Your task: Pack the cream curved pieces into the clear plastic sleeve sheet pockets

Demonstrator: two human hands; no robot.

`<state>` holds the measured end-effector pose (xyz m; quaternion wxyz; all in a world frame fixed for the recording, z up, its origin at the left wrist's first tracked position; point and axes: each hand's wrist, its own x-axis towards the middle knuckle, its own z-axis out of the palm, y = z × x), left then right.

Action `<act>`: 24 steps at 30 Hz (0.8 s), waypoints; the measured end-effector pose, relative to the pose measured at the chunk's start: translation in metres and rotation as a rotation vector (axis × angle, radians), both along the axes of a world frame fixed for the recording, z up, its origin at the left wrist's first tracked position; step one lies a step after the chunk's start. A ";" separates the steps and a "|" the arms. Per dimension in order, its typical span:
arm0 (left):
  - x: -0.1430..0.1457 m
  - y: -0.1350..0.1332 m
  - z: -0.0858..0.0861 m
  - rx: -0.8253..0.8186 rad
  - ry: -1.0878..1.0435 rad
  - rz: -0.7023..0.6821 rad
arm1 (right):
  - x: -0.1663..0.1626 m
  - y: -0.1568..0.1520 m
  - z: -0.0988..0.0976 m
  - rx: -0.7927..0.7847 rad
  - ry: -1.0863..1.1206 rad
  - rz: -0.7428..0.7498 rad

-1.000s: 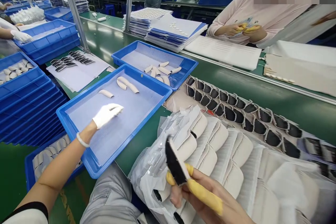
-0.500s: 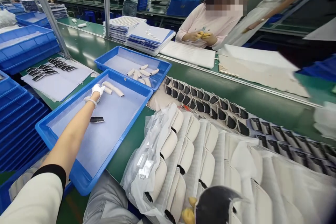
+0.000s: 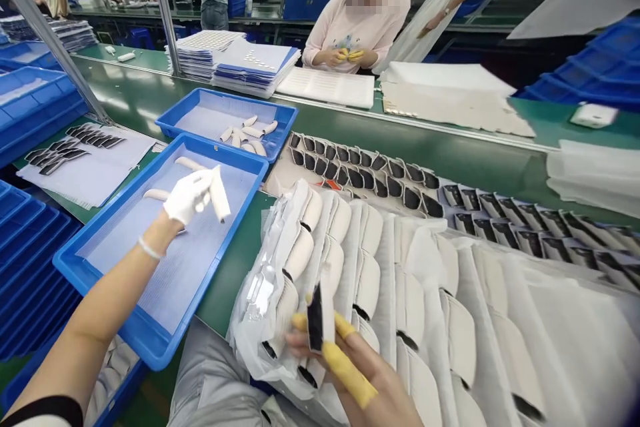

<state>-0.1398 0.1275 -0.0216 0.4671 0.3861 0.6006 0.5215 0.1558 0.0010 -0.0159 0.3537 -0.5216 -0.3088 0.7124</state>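
Observation:
My left hand (image 3: pixel 188 197), in a white glove, is closed on a cream curved piece (image 3: pixel 220 197) above the near blue tray (image 3: pixel 160 273). Under and behind that hand, other cream pieces (image 3: pixel 156 194) lie in the tray; a dark piece is mostly hidden by my wrist. My right hand (image 3: pixel 357 363), with yellow finger covers, grips a cream piece with a black inner side (image 3: pixel 315 320). It is in front of a plastic-wrapped pack (image 3: pixel 265 280), where rows of rounded cream pieces (image 3: pixel 367 280) sit between white sheets.
A second blue tray (image 3: pixel 173 121) with several cream pieces stands behind. Rows of black-faced pieces (image 3: pixel 360 177) line the green bench (image 3: pixel 475 153). Stacked blue trays (image 3: pixel 35 273) stand at left, beside a sheet with black pieces (image 3: pixel 60 153). A co-worker (image 3: pixel 350 33) sits across the bench.
My left hand has lifted a cream piece from the tray and come nearer, to the right. My right hand has risen into view with the black-lined piece. The camera view has shifted right.

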 end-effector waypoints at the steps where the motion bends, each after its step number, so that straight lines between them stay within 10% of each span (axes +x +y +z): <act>1: 0.012 -0.018 0.007 0.005 -0.012 -0.075 | -0.006 0.002 0.001 -0.002 0.008 -0.001; 8: 0.079 -0.101 0.030 0.006 -0.140 -0.291 | -0.031 0.001 0.008 0.092 0.238 0.159; 24: 0.129 -0.145 0.045 0.009 0.047 0.042 | -0.004 -0.023 0.022 -0.011 0.401 0.300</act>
